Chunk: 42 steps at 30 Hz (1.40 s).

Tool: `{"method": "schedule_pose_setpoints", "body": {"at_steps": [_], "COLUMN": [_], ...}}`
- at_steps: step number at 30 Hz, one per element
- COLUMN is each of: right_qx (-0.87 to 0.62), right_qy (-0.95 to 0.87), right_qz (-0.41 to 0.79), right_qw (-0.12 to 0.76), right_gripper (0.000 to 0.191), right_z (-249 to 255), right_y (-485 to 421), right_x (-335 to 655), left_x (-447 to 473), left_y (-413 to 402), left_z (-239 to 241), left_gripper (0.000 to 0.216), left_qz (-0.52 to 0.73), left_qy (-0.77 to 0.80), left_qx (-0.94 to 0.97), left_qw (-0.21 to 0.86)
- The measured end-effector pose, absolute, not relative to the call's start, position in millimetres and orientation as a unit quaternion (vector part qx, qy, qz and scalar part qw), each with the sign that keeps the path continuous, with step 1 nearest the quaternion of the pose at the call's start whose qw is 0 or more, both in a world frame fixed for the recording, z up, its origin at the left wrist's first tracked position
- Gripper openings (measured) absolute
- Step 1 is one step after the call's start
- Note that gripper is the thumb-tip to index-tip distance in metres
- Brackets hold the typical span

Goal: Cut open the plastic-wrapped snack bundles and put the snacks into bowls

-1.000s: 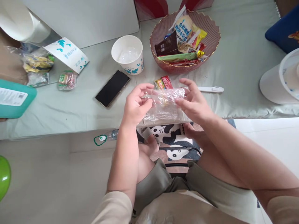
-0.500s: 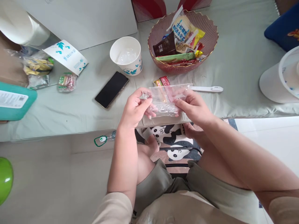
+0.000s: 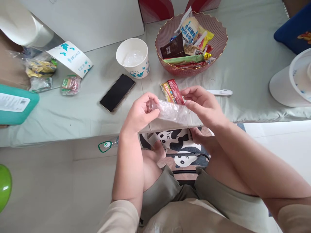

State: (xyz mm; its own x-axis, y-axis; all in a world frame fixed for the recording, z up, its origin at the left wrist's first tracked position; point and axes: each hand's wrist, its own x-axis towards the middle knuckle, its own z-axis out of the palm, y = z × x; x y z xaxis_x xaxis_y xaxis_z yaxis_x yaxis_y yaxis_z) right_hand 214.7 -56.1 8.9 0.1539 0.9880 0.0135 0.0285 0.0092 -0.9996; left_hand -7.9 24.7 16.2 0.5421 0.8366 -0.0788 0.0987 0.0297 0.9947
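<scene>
A clear plastic bag (image 3: 173, 111) is crumpled between both hands just above the table's near edge. My left hand (image 3: 139, 114) is closed on its left end, fingers curled round it. At the bag's right end is my right hand (image 3: 203, 105), thumb and fingers curved over it. Right behind the bag, a red and a yellow snack packet (image 3: 172, 91) lie on the grey-green cloth. What is inside the bag I cannot make out.
A pink ribbed bowl (image 3: 218, 40) of wrapped snacks stands at the back. A paper cup (image 3: 132, 59), a black phone (image 3: 117, 92), a white stick-like tool (image 3: 220, 92), wrapped sweets (image 3: 70, 84), a teal box (image 3: 14, 105) and a white tub (image 3: 293, 82) lie around.
The bag, held stretched flat between both hands before, is now bunched into a narrower roll and lower. The snack packets behind it have come into full view.
</scene>
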Motion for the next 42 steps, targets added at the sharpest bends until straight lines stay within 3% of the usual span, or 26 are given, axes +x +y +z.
{"method": "schedule_pose_setpoints", "body": {"at_steps": [2, 4, 7, 10, 12, 17, 21, 24, 27, 31, 34, 38, 42], "right_qx": [-0.507, -0.488, -0.504, -0.527, -0.514, -0.458, -0.481, -0.579, -0.565, -0.554, -0.592, -0.598, -0.640], "right_qy": [-0.484, -0.538, -0.597, -0.604, -0.608, -0.628, -0.633, -0.594, -0.607, -0.652, -0.673, -0.739, -0.744], "right_qz": [0.516, 0.575, 0.575, 0.529, 0.512, 0.491, 0.496, 0.394, 0.357, 0.324, 0.190, 0.075, 0.157], "right_qw": [0.493, 0.378, 0.244, 0.278, 0.323, 0.394, 0.350, 0.397, 0.431, 0.404, 0.400, 0.300, 0.107], "right_gripper": [0.044, 0.034, 0.037, 0.035, 0.031, 0.027, 0.035, 0.038, 0.056, 0.018, 0.012, 0.013, 0.020], "right_z": [12.9, 15.8, 18.0, 20.6, 23.3, 29.2, 33.4, 36.1, 39.3, 56.7, 77.5, 86.8, 79.7], "right_y": [-56.7, -57.1, -56.7, -55.4, -55.3, -60.9, -67.3, -67.7, -59.1, -23.1, 31.9, 127.9, 192.8], "right_x": [210.5, 204.9, 195.2, 186.1, 181.0, 176.5, 179.0, 174.0, 158.9, 138.7, 134.3, 128.9, 116.6], "left_x": [-10.2, -10.9, -10.0, -10.1, -12.2, -20.8, -27.4, -35.8, -45.6, -54.7, -58.6, -60.9, -62.7], "left_y": [21.0, 17.4, 13.3, 10.3, 8.8, 9.9, 15.2, 18.3, 20.4, 26.7, 33.1, 36.4, 35.4], "left_z": [19.1, 20.6, 22.1, 27.6, 32.4, 34.4, 31.1, 31.7, 31.9, 27.0, 23.9, 26.1, 30.2], "left_gripper": [0.027, 0.031, 0.032, 0.011, 0.010, 0.036, 0.019, 0.018, 0.016, 0.036, 0.031, 0.013, 0.012], "left_qz": [0.265, 0.273, 0.391, 0.433, 0.371, 0.247, 0.279, 0.292, 0.288, 0.393, 0.479, 0.496, 0.475], "left_qy": [0.355, 0.353, 0.390, 0.377, 0.341, 0.318, 0.324, 0.344, 0.346, 0.356, 0.403, 0.417, 0.416], "left_qx": [0.652, 0.668, 0.697, 0.754, 0.793, 0.778, 0.752, 0.732, 0.704, 0.603, 0.541, 0.539, 0.534], "left_qw": [0.615, 0.595, 0.457, 0.320, 0.342, 0.482, 0.502, 0.511, 0.549, 0.597, 0.562, 0.538, 0.562]}}
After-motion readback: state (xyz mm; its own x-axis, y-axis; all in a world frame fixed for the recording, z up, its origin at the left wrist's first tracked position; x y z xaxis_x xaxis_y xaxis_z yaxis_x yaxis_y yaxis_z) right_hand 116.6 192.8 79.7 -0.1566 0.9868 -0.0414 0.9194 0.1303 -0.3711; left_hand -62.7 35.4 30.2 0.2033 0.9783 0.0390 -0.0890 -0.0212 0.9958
